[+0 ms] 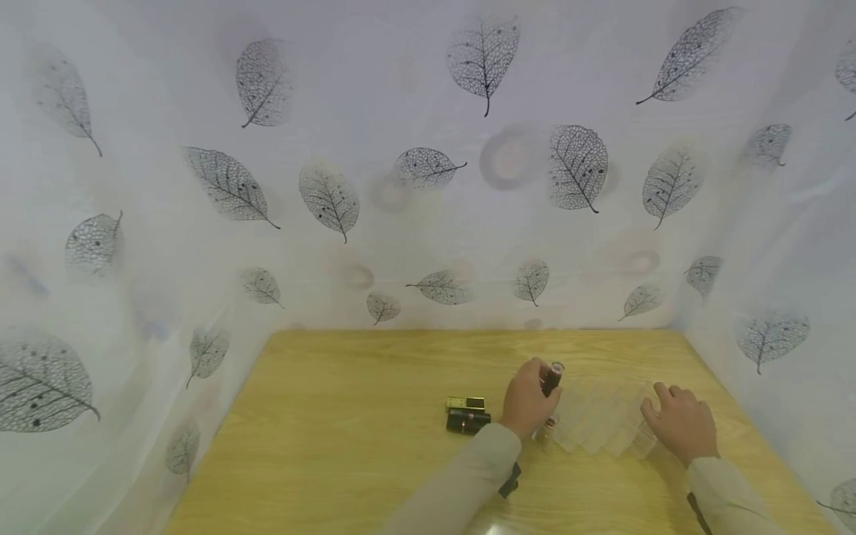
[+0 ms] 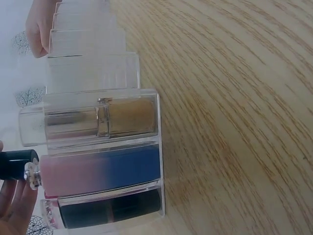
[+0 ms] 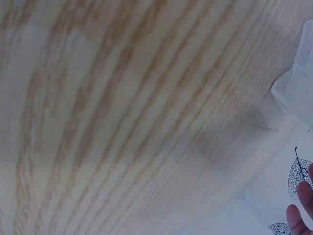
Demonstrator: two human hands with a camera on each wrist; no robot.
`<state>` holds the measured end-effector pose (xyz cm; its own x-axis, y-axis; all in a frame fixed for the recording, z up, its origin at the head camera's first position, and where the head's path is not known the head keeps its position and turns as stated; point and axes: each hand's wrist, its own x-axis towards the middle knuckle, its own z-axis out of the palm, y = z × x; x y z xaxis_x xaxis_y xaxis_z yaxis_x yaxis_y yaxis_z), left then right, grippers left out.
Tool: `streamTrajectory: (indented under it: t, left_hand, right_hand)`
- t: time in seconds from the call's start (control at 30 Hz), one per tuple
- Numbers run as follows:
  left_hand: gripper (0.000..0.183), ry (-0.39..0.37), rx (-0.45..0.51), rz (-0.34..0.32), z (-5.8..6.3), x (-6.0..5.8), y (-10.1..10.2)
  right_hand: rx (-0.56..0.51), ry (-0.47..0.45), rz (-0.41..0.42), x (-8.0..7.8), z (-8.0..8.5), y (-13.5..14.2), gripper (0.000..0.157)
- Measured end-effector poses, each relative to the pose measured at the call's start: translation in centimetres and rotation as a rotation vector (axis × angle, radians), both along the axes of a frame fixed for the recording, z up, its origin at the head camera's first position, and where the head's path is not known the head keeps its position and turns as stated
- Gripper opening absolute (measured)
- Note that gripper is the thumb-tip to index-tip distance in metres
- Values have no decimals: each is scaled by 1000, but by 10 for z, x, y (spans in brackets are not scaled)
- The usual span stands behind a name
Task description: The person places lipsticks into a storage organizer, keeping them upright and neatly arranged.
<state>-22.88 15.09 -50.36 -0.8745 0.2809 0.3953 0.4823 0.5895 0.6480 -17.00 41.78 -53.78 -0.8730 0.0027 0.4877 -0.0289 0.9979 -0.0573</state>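
Note:
In the head view, my left hand [image 1: 524, 400] grips a dark lipstick tube [image 1: 551, 379] upright above the left end of a clear plastic lipstick organizer [image 1: 598, 416]. The left wrist view shows the lower end of this dark tube [image 2: 17, 164] beside the top of a pink-and-blue tube [image 2: 100, 170]. That tube stands in a slot between a gold-and-clear tube [image 2: 127, 117] and a black tube [image 2: 112, 209]. My right hand [image 1: 683, 423] is at the organizer's right end, its fingers loosely bent; whether it presses on the plastic is hard to tell.
Left of my left hand, a gold-and-black tube [image 1: 466, 404] and a black tube [image 1: 468, 422] lie side by side on the wooden table [image 1: 334, 431]. A pale leaf-printed sheet [image 1: 428, 223] encloses the table's back and sides.

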Motion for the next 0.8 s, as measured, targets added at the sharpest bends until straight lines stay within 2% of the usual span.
streamTrajectory:
  t: [0.27, 0.43, 0.6, 0.8]
  left_hand:
    - [27, -16, -26, -7, -9, -1, 4]
    - [27, 21, -49, -21, -13, -1, 5]
    - [27, 40, -85, -12, -14, -1, 7]
    - [26, 24, -94, -8, -12, -2, 8]
  right_hand:
    - [-12, -7, 2, 2, 4, -3, 34]
    - [-9, -1, 6, 3, 5, -3, 34]
    - [-6, -39, -10, 3, 4, -3, 35]
    - [-7, -34, -7, 1, 1, -2, 35]
